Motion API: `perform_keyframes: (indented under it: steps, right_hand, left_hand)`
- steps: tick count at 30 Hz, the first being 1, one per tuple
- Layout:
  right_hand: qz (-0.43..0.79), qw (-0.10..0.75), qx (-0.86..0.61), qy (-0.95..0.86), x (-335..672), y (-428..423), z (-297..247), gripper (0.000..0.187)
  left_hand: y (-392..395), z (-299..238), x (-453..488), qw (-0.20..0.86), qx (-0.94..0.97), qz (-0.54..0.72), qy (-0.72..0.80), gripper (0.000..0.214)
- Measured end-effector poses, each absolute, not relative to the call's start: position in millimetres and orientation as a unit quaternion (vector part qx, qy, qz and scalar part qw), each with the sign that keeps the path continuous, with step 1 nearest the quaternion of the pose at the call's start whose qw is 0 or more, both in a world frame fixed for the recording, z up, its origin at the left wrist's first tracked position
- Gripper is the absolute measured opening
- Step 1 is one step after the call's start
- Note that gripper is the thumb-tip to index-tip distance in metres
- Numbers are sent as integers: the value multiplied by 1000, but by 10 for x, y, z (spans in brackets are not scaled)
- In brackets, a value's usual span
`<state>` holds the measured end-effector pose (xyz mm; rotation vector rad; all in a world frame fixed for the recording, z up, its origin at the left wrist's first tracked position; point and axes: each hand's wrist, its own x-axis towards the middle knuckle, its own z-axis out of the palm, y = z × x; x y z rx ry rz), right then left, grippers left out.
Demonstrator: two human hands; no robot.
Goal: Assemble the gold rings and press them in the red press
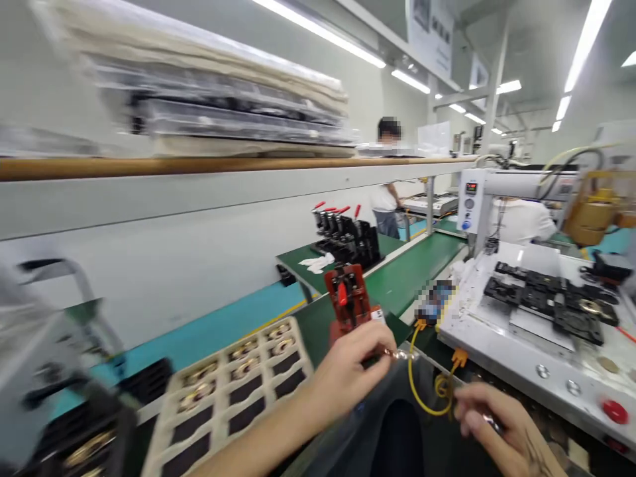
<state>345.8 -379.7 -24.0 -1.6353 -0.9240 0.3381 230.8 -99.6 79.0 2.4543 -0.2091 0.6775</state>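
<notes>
Metal piece [401, 355] pinched in my left hand [355, 361], near the red fixture [348, 298] — my right hand [501, 427] curls round a shiny item [491, 423]. Handling seems under way — any next move calls for a steady pinch.

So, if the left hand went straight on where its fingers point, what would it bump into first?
Probably the yellow cable, seen by the tip of the shiny piece the left hand holds; depth is unclear, so it might miss.

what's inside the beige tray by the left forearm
Gold-coloured parts sit in far compartments of the beige tray; nearer ones show dark bottoms. The left forearm hides part of its right side; contents there can't be seen.
</notes>
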Motion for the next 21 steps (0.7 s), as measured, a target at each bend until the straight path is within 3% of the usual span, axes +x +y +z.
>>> perform_keyframes:
  steps: [4, 8, 11, 17, 20, 21]
  right_hand:
    - [149, 661, -635, -372, 3646, -3695, 353, 59]
    - [109, 652, -666, -345, 3803, -3845, 440, 38]
    - [64, 644, -688, -328, 3875, -4020, 395, 35]
    - [16, 618, -729, -295, 4022, -4266, 410, 35]
    - [-5, 612, -747, -260, 4166, -4470, 376, 36]
    - [-24, 608, -756, -242, 4227, -4571, 354, 36]
  left_hand:
    - [-1450, 718, 2870, 177, 881, 327, -293, 19]
    - [-1710, 726, 3196, 94, 843, 379, -370, 31]
    - [-1885, 795, 3330, 75, 833, 381, -395, 35]
    - [-2208, 765, 3645, 90, 833, 347, -422, 28]
    - [-2309, 740, 3887, 159, 845, 286, -423, 18]
    - [-2329, 759, 3987, 186, 850, 263, -416, 24]
